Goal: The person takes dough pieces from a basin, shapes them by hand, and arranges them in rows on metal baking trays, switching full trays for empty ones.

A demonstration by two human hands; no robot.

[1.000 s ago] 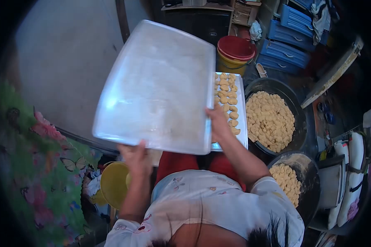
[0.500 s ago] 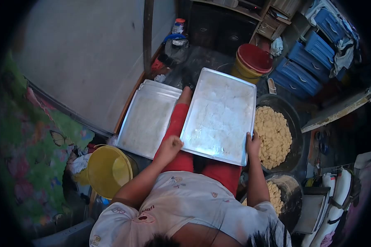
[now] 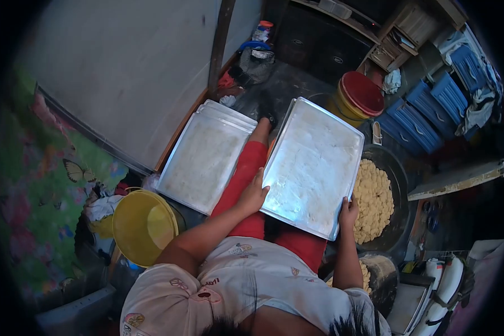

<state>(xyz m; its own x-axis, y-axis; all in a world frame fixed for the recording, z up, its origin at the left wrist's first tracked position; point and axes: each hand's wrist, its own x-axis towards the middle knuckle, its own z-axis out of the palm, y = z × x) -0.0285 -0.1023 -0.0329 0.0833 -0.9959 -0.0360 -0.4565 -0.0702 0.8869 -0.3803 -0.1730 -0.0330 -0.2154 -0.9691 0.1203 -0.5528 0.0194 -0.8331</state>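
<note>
A shallow metal baking tray point(image 3: 313, 168) lies tilted over my lap. My left hand point(image 3: 254, 196) grips its left edge near the lower corner, thumb over the rim. On the opposite side, my right hand point(image 3: 349, 213) holds the right edge, with its thumb on the rim. Along the upper left of this tray a second metal rim shows, so another tray seems to lie under it. To the left of my leg rests a stack of similar trays point(image 3: 204, 159). The fingers beneath the held tray are hidden.
A dark basin point(image 3: 400, 193) of pale lumpy dough point(image 3: 373, 201) stands at the right, with another dough container point(image 3: 382, 280) below it. An open yellow bucket point(image 3: 144, 229) stands at the left. Beyond the trays are a red-lidded bucket point(image 3: 362, 94) and blue drawers point(image 3: 417, 126).
My left hand has gone from a loose curl by the corner to a grip on the tray's left edge. The tray has turned slightly clockwise, exposing a rim beneath. The camera view has shifted.
</note>
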